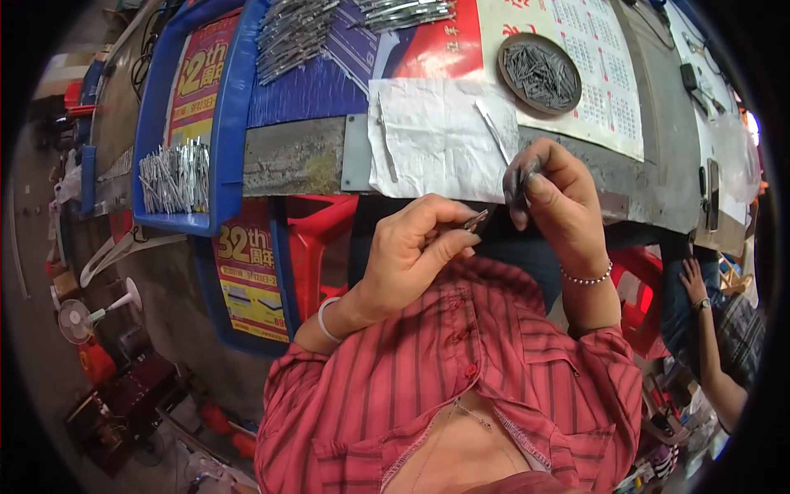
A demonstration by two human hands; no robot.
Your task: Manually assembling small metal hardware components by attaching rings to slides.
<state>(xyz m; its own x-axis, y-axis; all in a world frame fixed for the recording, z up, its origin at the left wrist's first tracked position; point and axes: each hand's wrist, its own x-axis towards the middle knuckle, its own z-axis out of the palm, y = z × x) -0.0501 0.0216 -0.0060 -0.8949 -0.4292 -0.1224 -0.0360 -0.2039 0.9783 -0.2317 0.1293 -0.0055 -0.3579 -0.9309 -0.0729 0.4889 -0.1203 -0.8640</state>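
Note:
Thumb and fingers of my left hand (415, 247) are closed on a small metal piece (476, 220), whose tip sticks out dark and shiny. Beside it, my right hand (559, 185) has its blackened fingertips pinched together; whatever they hold is hidden. Both hands are raised in front of the table's near edge, apart from each other. Just beyond them a crumpled white paper sheet (436, 123) lies on the table, with a slim metal strip (494, 132) on its right side and a thin metal rod (387, 140) on its left. A round bowl (508, 92) of small grey metal pins (539, 72) stands behind my right hand.
At left a blue tray (229, 123) holds a bundle of silvery metal parts (174, 177). More metal parts (296, 33) are heaped at the back. Red stools (309, 247) stand under the table. At far right, another person's hand (694, 280) rests near the table.

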